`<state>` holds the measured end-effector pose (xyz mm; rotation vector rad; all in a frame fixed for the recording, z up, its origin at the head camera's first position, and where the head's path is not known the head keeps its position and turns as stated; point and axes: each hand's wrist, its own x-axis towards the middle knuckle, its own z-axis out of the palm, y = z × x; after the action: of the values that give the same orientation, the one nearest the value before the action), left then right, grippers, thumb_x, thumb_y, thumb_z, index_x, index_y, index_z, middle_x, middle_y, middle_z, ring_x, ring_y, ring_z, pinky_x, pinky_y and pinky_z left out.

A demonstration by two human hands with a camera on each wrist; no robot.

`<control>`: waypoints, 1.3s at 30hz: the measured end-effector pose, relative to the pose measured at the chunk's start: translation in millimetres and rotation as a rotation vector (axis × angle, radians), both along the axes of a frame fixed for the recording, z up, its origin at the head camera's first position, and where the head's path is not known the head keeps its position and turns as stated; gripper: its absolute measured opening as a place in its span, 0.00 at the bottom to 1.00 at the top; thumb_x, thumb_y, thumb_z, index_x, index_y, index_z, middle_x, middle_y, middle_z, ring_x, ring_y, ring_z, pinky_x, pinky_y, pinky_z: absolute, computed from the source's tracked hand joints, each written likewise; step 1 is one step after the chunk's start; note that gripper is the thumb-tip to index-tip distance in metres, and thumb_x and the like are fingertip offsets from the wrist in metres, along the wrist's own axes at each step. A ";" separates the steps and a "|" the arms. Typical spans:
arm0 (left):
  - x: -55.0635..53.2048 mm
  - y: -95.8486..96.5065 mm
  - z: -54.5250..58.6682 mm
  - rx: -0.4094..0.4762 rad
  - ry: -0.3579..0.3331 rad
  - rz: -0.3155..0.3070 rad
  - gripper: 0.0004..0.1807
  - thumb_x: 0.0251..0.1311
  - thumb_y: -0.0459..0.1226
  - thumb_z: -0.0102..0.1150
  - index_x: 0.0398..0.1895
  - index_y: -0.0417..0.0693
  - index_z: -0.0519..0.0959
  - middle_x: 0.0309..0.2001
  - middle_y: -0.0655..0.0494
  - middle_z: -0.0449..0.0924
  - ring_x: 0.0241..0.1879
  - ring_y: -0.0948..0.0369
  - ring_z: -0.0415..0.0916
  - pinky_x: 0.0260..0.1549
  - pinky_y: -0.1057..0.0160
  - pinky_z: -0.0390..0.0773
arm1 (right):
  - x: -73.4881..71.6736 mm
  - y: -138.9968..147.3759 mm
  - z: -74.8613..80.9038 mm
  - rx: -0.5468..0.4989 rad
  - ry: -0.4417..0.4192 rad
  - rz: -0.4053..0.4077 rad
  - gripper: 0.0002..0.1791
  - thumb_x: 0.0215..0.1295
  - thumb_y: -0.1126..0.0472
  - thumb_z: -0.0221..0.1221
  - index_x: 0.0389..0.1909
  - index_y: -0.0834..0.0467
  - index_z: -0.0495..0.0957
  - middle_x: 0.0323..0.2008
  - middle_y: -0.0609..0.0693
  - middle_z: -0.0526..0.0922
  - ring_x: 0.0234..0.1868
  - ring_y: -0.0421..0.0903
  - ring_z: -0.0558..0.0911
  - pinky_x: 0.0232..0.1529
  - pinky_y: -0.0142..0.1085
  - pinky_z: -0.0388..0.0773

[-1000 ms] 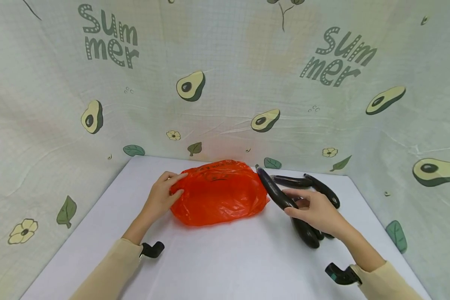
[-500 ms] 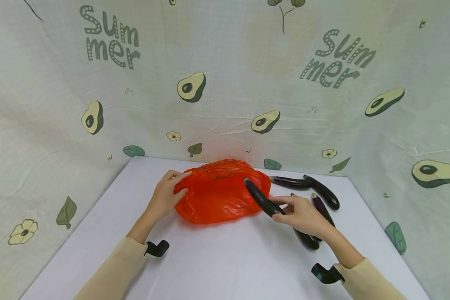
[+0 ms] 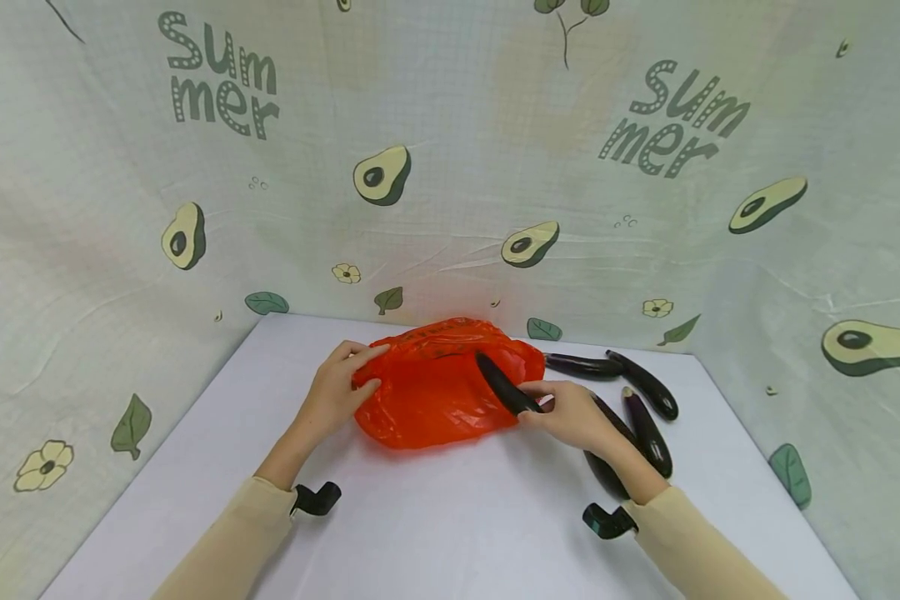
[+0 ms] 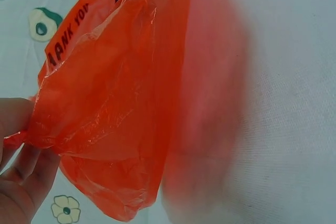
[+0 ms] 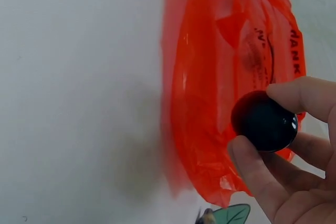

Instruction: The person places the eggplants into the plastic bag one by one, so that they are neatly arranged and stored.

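Observation:
A thin red plastic bag [image 3: 427,412] with dark printed lettering stands on the white table, its mouth spread. At its left side my left hand [image 3: 336,387] pinches the rim between thumb and fingers; the left wrist view shows this edge [image 4: 47,137] pulled taut. My right hand [image 3: 573,417] holds a dark, slender eggplant [image 3: 501,379] near its lower end, thumb on one side and fingers on the other. Its far tip enters the bag's mouth, partly behind the near wall in the left wrist view. The right wrist view shows the eggplant's rounded end [image 5: 268,124].
Several more eggplants lie right of the bag: one [image 3: 585,367] near the back edge, one [image 3: 648,387] slanting beside it, and others [image 3: 647,433] partly under my right forearm. A cloth [image 3: 450,233] printed with avocados hangs around the table's [image 3: 450,525] back and sides.
My right hand has carried the eggplant leftward, from the bag's right edge into its mouth. My left hand has shifted slightly right with the bag's rim.

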<state>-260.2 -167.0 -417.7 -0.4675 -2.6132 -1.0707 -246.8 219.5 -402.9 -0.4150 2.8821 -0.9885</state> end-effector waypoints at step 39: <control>4.8 -4.3 -6.4 -0.030 0.034 -0.054 0.31 0.63 0.28 0.73 0.70 0.52 0.81 0.56 0.51 0.76 0.53 0.53 0.76 0.49 0.53 0.89 | -35.0 -24.3 -64.4 -0.114 0.001 -0.245 0.26 0.67 0.57 0.71 0.64 0.61 0.81 0.58 0.59 0.85 0.54 0.57 0.80 0.57 0.54 0.82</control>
<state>-255.4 -171.3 -424.1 -0.5608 -2.6043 -1.0323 -281.9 195.2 -467.3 -0.0681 2.9374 -1.1902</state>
